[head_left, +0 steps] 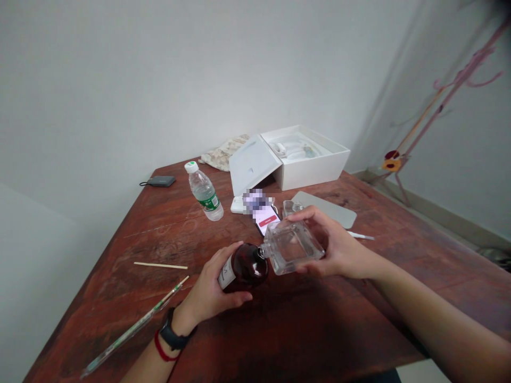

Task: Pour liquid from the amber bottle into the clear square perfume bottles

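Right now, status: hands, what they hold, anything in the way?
Left hand around brown, round, labelled bottle. Right hand gripping clear square bottle, tipped, neck at brown bottle's mouth. Flat phone, screen lit, lies beyond, not between them.

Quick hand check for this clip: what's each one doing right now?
Left hand: closed around the brown bottle.
Right hand: holding the clear bottle.

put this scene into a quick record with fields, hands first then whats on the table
left hand: gripping brown bottle
right hand: gripping clear bottle, tipped on its side
bottle contact: clear bottle's neck at brown bottle's mouth; any flow cannot be told
left wrist: black watch, red band
upright: water bottle, green label
beyond hands: lit phone, open white box
surface: reddish-brown table
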`<action>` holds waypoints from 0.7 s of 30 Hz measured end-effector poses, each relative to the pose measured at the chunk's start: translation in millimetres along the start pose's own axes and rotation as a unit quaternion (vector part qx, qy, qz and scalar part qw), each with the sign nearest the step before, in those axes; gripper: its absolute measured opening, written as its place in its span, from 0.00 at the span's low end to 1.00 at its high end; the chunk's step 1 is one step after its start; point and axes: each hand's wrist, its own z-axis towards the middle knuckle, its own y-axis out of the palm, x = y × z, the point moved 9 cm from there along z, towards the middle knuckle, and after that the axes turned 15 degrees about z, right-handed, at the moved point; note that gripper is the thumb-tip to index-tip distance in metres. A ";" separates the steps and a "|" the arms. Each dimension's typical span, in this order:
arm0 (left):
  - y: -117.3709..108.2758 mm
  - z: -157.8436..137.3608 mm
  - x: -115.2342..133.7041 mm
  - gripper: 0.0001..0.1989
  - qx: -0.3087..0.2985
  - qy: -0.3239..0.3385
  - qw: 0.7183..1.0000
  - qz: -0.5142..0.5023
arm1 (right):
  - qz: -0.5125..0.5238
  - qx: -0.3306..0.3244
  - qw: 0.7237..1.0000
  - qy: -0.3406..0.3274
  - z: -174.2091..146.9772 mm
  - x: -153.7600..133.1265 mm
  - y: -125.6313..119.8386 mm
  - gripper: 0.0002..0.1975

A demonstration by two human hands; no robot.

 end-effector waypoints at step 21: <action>1.5 -1.2 -2.8 0.48 -0.004 -0.008 1.000 -0.016 | 0.006 -0.009 1.000 0.009 -0.4 0.3 1.6 0.37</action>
